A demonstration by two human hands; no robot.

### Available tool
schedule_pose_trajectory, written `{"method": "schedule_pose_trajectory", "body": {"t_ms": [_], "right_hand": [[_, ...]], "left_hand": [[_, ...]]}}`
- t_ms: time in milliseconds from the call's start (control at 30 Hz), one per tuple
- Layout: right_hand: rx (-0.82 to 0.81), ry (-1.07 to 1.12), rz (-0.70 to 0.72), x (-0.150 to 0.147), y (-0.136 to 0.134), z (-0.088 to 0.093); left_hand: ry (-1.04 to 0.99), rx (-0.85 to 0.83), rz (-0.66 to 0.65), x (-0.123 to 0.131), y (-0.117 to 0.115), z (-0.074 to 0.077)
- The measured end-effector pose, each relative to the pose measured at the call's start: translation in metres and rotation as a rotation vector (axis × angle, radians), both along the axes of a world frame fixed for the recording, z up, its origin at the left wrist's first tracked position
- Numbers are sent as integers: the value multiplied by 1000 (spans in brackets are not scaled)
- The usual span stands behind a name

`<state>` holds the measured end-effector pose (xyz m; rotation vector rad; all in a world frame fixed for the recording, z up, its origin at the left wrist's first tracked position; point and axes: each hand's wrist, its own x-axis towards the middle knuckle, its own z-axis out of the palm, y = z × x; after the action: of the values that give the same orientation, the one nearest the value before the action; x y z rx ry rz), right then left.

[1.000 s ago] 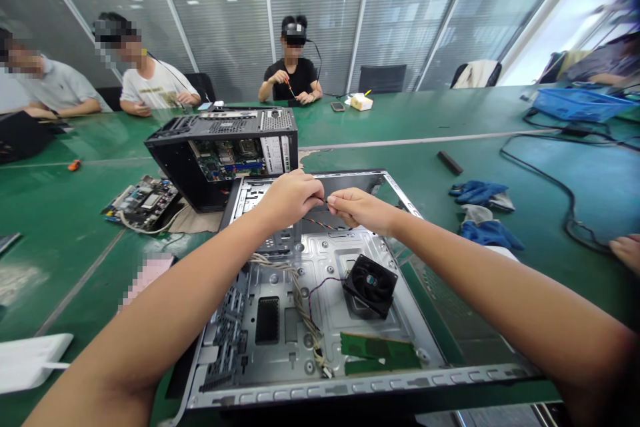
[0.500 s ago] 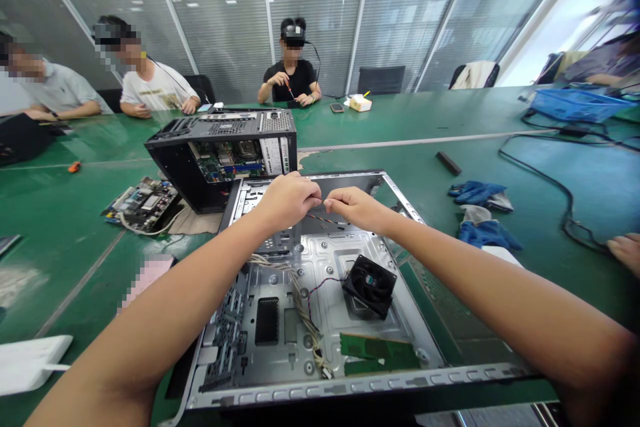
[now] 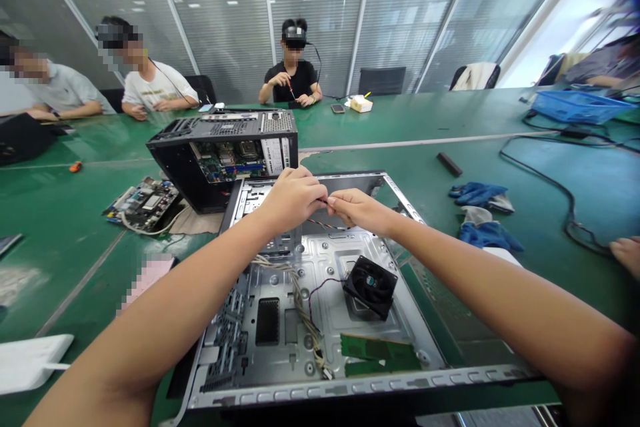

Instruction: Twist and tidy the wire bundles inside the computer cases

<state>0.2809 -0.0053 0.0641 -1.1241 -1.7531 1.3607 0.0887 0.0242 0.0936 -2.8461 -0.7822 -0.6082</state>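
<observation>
My left hand and my right hand meet above the far part of an open metal computer case. Both are closed in a pinch, fingertips touching or nearly so. A tiny dark bit shows between them, too small to name. Just below runs a thin twisted wire, partly hidden by the hands. Inside the case lie a black cooling fan with a thin lead, a beige cable bundle and green memory modules.
Behind the case stands a second computer tower with its board exposed. A loose motherboard lies left. On the right are blue gloves, a dark bar, black cables and a blue basket. Several people sit around the table.
My fingertips have come closer together, the left hand shifting slightly right. The case and the parts in it have stayed put.
</observation>
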Motion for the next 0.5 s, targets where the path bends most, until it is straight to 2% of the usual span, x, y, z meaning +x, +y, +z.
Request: {"method": "schedule_pose_trajectory", "body": {"t_ms": [333, 400, 500], "right_hand": [[258, -276, -4, 3, 4, -4], [253, -269, -8, 3, 4, -4], [162, -203, -18, 1, 4, -6]], "left_hand": [[47, -87, 38, 1, 2, -3], [48, -106, 43, 1, 3, -3], [44, -110, 57, 0, 5, -4]]}}
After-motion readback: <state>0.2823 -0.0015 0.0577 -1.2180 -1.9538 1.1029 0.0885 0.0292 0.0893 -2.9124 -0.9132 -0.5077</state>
